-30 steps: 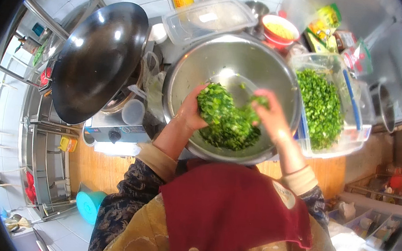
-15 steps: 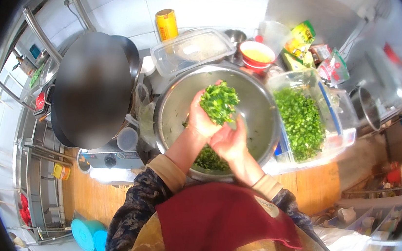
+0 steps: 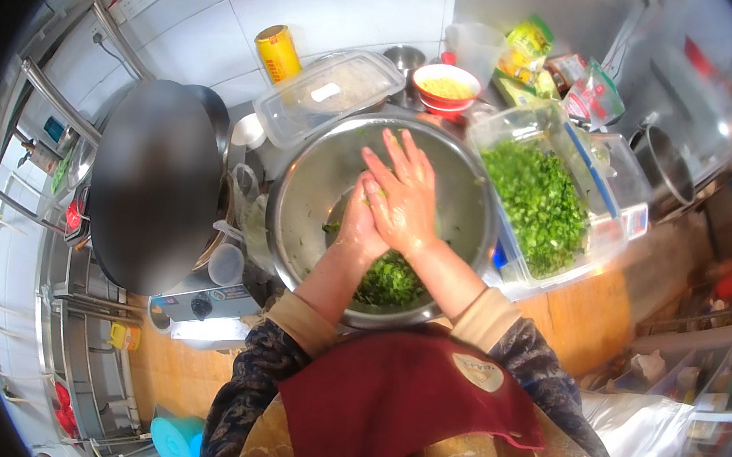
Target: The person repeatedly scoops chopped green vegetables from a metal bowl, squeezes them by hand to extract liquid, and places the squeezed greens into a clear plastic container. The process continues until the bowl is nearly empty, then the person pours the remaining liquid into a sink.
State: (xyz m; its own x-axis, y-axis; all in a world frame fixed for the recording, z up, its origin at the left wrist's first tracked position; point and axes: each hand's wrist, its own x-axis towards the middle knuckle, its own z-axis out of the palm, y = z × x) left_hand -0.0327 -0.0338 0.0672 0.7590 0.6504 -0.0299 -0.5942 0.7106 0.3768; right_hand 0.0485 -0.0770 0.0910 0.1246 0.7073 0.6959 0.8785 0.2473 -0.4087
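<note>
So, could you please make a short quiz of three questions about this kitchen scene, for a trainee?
1. True or false: the two hands are pressed together above the steel bowl.
2. What does the clear tub to the right of the bowl hold?
A. chopped greens
B. noodles
C. water
3. Fill the gap: the small bowl behind the steel bowl, with yellow food in it, is ____ in colour.

Key
1. True: the left hand and the right hand meet palm to palm, over the chopped greens at the bottom.
2. A: chopped greens.
3. Red: the red bowl.
</note>
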